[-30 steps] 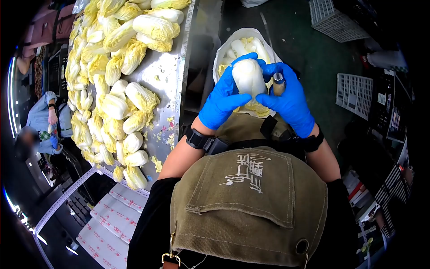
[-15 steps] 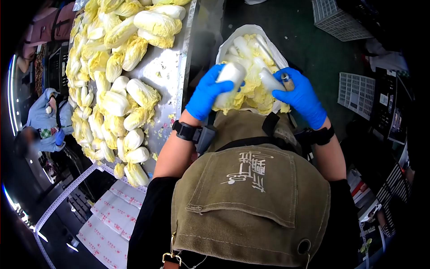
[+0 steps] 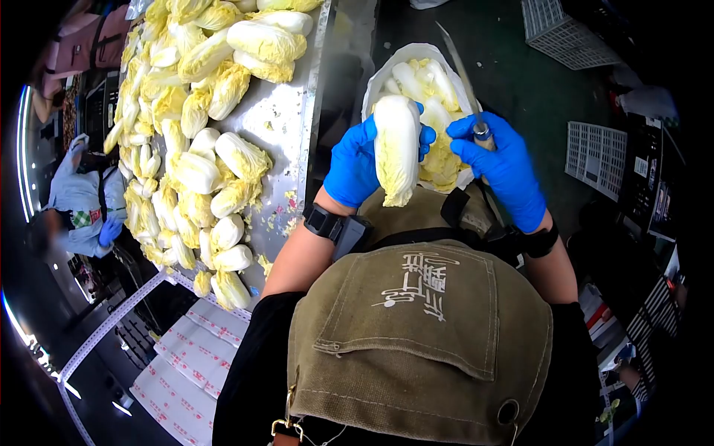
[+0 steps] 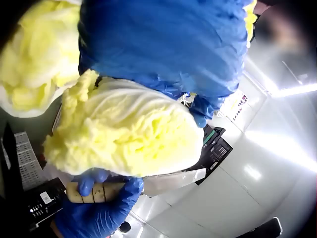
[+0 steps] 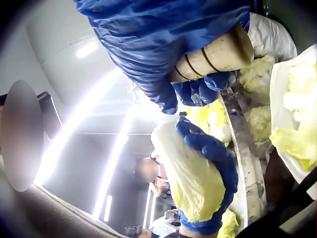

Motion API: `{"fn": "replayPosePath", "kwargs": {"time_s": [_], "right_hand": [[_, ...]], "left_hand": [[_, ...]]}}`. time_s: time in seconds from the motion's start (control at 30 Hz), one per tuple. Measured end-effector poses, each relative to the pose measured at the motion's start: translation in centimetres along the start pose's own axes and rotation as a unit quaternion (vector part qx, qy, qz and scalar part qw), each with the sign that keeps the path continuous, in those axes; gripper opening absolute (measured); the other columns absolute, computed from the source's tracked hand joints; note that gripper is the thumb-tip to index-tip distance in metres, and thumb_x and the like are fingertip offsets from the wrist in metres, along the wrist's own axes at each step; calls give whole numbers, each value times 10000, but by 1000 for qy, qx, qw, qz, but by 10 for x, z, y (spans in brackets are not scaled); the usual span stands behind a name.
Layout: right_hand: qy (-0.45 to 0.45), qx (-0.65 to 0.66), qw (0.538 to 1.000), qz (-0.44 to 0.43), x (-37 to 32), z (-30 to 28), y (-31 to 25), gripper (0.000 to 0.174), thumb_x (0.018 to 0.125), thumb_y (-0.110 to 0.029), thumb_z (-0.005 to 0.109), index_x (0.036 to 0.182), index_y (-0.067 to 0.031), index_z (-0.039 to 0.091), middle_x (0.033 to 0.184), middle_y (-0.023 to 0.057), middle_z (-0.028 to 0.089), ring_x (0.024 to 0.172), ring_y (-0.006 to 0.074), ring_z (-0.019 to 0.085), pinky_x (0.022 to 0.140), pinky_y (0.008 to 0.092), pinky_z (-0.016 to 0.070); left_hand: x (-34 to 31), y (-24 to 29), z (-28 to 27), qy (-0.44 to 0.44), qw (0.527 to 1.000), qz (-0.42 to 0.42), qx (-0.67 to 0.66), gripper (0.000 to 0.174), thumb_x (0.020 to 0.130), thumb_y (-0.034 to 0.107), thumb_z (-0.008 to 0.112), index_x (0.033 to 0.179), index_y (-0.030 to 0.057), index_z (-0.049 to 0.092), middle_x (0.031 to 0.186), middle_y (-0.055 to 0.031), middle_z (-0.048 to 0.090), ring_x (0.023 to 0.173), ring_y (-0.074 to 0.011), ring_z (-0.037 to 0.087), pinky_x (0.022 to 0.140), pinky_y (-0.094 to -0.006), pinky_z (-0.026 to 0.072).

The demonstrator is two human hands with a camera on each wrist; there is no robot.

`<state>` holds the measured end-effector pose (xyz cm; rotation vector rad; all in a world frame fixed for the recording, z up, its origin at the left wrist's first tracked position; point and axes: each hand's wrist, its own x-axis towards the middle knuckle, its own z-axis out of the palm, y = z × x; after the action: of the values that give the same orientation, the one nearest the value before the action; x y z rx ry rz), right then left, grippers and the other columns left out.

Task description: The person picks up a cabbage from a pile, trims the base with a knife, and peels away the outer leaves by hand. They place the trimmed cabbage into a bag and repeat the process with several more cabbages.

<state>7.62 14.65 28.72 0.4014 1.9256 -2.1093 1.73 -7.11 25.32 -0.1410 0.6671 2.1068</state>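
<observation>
A napa cabbage (image 3: pixel 397 149), white at the stem end and yellow at the leaf tips, is gripped in my blue-gloved left hand (image 3: pixel 349 169). The left wrist view shows the cabbage (image 4: pixel 133 131) from its frilly yellow side, below the glove. My right hand (image 3: pixel 512 167), also gloved in blue, holds a knife by its wooden handle (image 5: pixel 218 54). In the head view the knife blade (image 3: pixel 462 70) points forward, away from my body and apart from the cabbage. Beneath both hands stands a white sack (image 3: pixel 377 80) with loose cabbage leaves (image 3: pixel 440 160) inside.
To the left, a metal table (image 3: pixel 279 119) bears a heap of napa cabbages (image 3: pixel 197 171). White printed boxes (image 3: pixel 175 386) lie by its near end. Plastic crates (image 3: pixel 595 160) stand at the right. Another person (image 3: pixel 85 197) is beyond the table.
Both hands were around the cabbage; they have since parted, leaving it in the left hand, now turned upright. A pale leaf by the right hand has dropped away, and the knife blade now points forward.
</observation>
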Motion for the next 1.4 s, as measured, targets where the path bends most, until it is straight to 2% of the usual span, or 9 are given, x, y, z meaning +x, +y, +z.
{"fn": "replayPosePath", "kwargs": {"time_s": [0.2, 0.3, 0.43, 0.67, 0.97, 1.17, 1.2, 1.33, 1.4], "right_hand": [[18, 47, 999, 7, 2, 6, 6, 144, 854, -83, 661, 986, -35, 631, 872, 1, 622, 698, 50, 543, 608, 200, 453], [32, 47, 998, -6, 1, 6, 7, 134, 857, -111, 660, 970, -44, 629, 803, -10, 613, 602, 32, 503, 531, 185, 411], [36, 47, 998, 0, -3, 2, 7, 142, 848, -133, 677, 950, -48, 626, 775, -14, 603, 600, 36, 506, 545, 189, 419], [38, 35, 999, -2, -7, -2, 8, 146, 847, -142, 682, 944, -48, 626, 774, -14, 601, 600, 38, 507, 548, 194, 421], [35, 32, 999, -19, -12, 2, 4, 135, 861, -108, 646, 965, -34, 603, 751, 2, 575, 586, 49, 490, 530, 195, 399], [21, 72, 997, 8, -14, 4, -5, 202, 803, -61, 705, 983, -34, 615, 844, 1, 612, 669, 59, 532, 608, 209, 455], [24, 76, 997, 10, -13, 6, -7, 225, 791, -46, 712, 991, -33, 611, 870, 5, 614, 697, 67, 541, 629, 216, 466], [-11, 83, 995, -50, -4, 17, -9, 416, 711, -12, 766, 1074, -26, 563, 1037, 43, 594, 932, 117, 548, 807, 274, 482], [7, 46, 994, -101, 3, 23, -3, 451, 704, -27, 777, 1093, -23, 550, 1033, 50, 597, 940, 128, 559, 819, 277, 481]], "left_hand": [[5, -11, 10, 28, 998, 27, -42, 817, 771, 713, 524, 1272, 70, 452, 946, -54, 507, 851, -202, 490, 734, -329, 439], [6, -14, -1, -64, 996, 44, -44, 867, 718, 761, 538, 1233, 66, 469, 915, -50, 496, 834, -198, 483, 738, -330, 435], [-2, -4, 9, -20, 990, 61, 124, 884, 709, 762, 547, 1206, 35, 476, 951, -102, 564, 832, -217, 535, 748, -337, 443], [3, 12, 16, -17, 963, 105, 246, 593, 709, 445, 727, 1079, 18, 545, 919, -122, 619, 837, -215, 590, 795, -334, 474], [0, 13, 17, -61, 952, 116, 277, 681, 564, 244, 845, 1123, 11, 535, 1042, -129, 624, 934, -222, 605, 854, -344, 479], [-3, 15, 49, 20, 958, 93, 271, 812, 637, 391, 790, 1275, 3, 470, 1191, -105, 563, 1103, -187, 528, 955, -316, 415], [-2, 10, 44, 18, 966, 95, 241, 799, 740, 480, 702, 1321, 4, 429, 1254, -103, 516, 1149, -180, 492, 981, -307, 393], [10, -5, 33, 70, 984, 92, 135, 680, 916, 483, 509, 1389, 22, 348, 1251, -116, 515, 1122, -201, 519, 970, -338, 424], [13, -8, 36, 52, 984, 95, 140, 660, 926, 468, 497, 1391, 26, 344, 1250, -124, 520, 1116, -217, 528, 966, -348, 432]]}}
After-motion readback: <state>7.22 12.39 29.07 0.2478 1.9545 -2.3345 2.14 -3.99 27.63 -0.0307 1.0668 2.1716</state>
